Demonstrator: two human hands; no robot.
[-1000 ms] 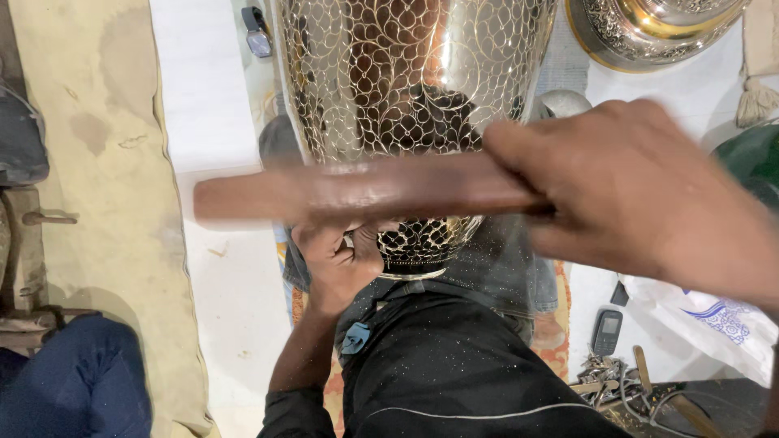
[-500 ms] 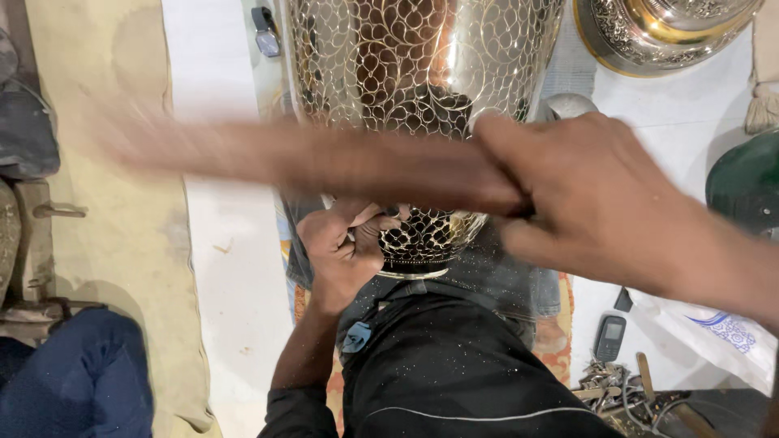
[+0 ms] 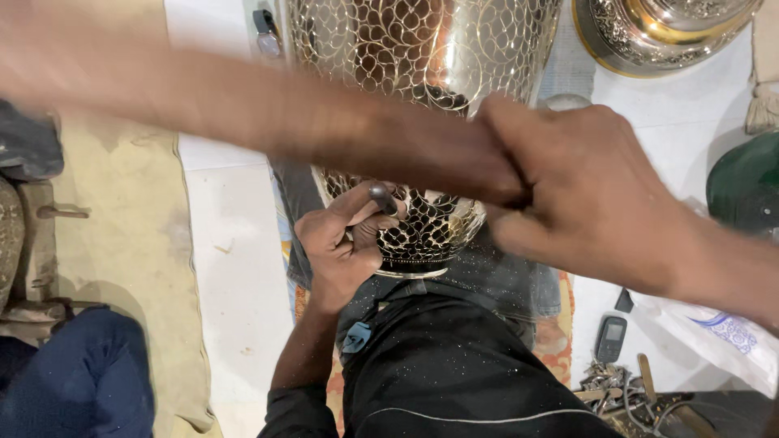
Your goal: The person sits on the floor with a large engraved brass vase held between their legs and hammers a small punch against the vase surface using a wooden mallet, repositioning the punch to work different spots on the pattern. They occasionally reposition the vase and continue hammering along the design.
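Right hand (image 3: pixel 600 195): closed round the end of a long wooden stick (image 3: pixel 268 113), which is showing as a brown blur running leftward across the view; it is being held raised above the work, so a striking stroke looks to be in hand.

Left hand (image 3: pixel 345 243): fingers pinching a small dark metal punch (image 3: pixel 383 197), whose tip is resting against the lower part of the metal vase (image 3: pixel 414 73).

Metal vase: large, shiny, covered with a scale-like pattern of loops, lying between the person's knees with its narrow foot toward the body. It is sitting just above the black trousers (image 3: pixel 462 365), which are dusted with bright specks.

Surroundings: a white cloth (image 3: pixel 235 268) is lying on the floor under the work, with a tan mat (image 3: pixel 122 243) to the left. A second ornate metal vessel (image 3: pixel 649 32) is standing at the upper right, well apart. A small dark phone (image 3: pixel 610 338) is lying at the lower right, near a heap of loose tools (image 3: pixel 625 389). Blue cloth (image 3: pixel 73 381) is showing at the lower left.

Judgement: the step appears to be the tapping of the punch along the pattern. The next blow is calling for the stick to meet the head of the punch squarely while the left hand is keeping the tip steady on its line.
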